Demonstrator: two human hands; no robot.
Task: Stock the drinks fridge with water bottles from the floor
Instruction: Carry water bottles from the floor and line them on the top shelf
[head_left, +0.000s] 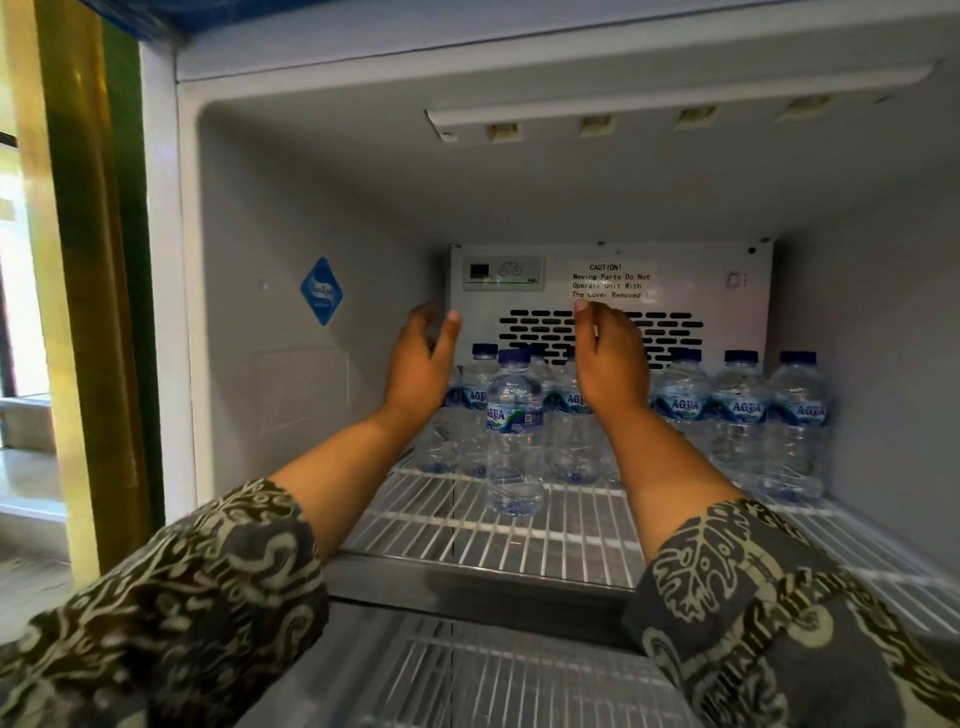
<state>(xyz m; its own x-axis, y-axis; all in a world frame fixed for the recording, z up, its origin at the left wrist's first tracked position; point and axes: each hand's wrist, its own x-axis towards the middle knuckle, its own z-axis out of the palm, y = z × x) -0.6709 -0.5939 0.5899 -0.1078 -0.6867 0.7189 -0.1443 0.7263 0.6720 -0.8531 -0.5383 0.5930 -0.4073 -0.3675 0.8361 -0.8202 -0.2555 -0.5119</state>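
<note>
Front bottle: one water bottle (514, 431) with a blue cap stands upright on the top wire shelf (519, 535), ahead of the others and left of the shelf's middle.
Back row: more water bottles (740, 415) of the same kind stand upright along the rear of that shelf, reaching to the right wall.
My left hand (421, 364): raised just left of the front bottle, palm turned inward, fingers loose and a little spread, thumb apart, holding nothing.
My right hand (608, 358): raised just right of the front bottle, palm facing the left one, fingers straight and together, holding nothing.
Contact: neither hand touches the front bottle; whether they brush the back row I cannot tell.
Sleeves: patterned dark-and-cream sleeves (182, 597) cover both my forearms partway.
Fridge (291, 234): open, pale grey inside.
Back panel: dark vent slots (670, 332), a caution label (610, 281) and a small control panel (503, 274).
Left wall: a blue diamond sticker (321, 291).
Below: a second wire shelf (493, 675).
</note>
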